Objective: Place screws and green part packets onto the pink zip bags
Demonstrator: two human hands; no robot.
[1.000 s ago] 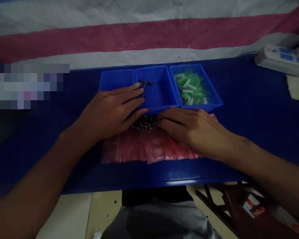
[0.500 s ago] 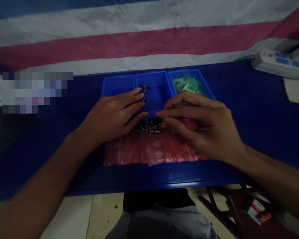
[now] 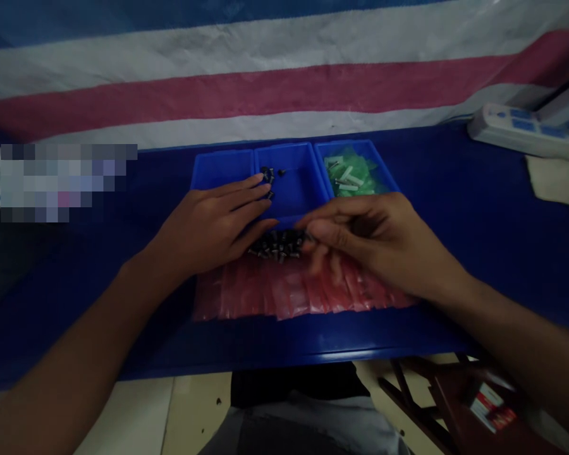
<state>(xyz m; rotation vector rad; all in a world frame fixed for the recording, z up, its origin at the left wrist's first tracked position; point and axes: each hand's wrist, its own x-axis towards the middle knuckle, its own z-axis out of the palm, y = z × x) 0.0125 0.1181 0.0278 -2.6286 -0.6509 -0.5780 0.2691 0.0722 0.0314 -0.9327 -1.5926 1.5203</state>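
My left hand (image 3: 218, 218) lies palm down with fingers stretched out, reaching over the left and middle blue bins. Its fingertips are next to a few small dark screws (image 3: 267, 174) in the middle bin (image 3: 291, 189). In front of that bin a pile of small black and silver screws (image 3: 279, 245) lies at the top of a row of red plastic bags (image 3: 265, 291). My right hand (image 3: 374, 237) is at the pile's right side, thumb and forefinger pinched together. Whatever is between those fingertips is too small and dark to name. Its lower fingers are blurred.
The right blue bin (image 3: 384, 165) holds a green plastic bag (image 3: 360, 167) with pale and metal pieces. A white power strip (image 3: 516, 129) stands at the back right by a pale cloth (image 3: 554, 180). A brown stool (image 3: 455, 392) is below the blue table (image 3: 478, 208).
My right hand has turned and lowered towards the screw pile, uncovering more of the green bag. My left hand stays nearly in place. The view has shifted slightly.
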